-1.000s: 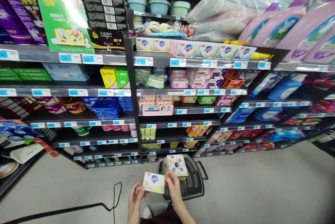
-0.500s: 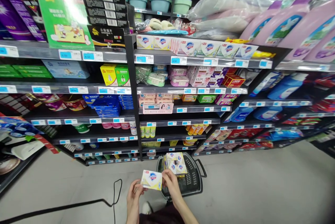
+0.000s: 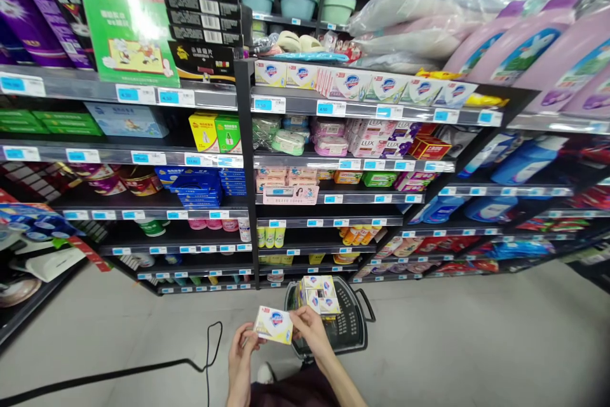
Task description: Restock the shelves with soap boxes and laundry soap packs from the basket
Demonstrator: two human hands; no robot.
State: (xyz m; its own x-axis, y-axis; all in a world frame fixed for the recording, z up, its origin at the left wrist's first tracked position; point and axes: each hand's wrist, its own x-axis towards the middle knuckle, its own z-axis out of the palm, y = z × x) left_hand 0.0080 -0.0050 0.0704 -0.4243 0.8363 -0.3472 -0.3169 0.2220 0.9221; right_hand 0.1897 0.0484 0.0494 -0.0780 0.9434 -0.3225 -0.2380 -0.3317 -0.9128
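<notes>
Between my two hands is a white and yellow soap box [image 3: 273, 325], its printed front facing up toward me and slightly tilted. My left hand [image 3: 243, 345] grips the box's left end with thumb and fingers. The right end is pinched by my right hand [image 3: 307, 329]. Just beyond, on the floor, stands a dark shopping basket [image 3: 350, 324] with a handle at its right. Several stacked soap boxes [image 3: 320, 296] of the same look sit in the left part of the basket. The undersides of my fingers are hidden behind the box.
A tall shelf unit [image 3: 328, 199] faces me, with soap boxes [image 3: 301, 76] lined up on an upper shelf. Large lilac bottles [image 3: 519, 45] stand at the right. A black cord [image 3: 143, 370] crosses the grey floor [image 3: 429, 343] at lower left.
Both hands have shifted very slightly left and up with the soap box, which is tilted a little more. The view has turned slightly, so the shelves appear a bit further right.
</notes>
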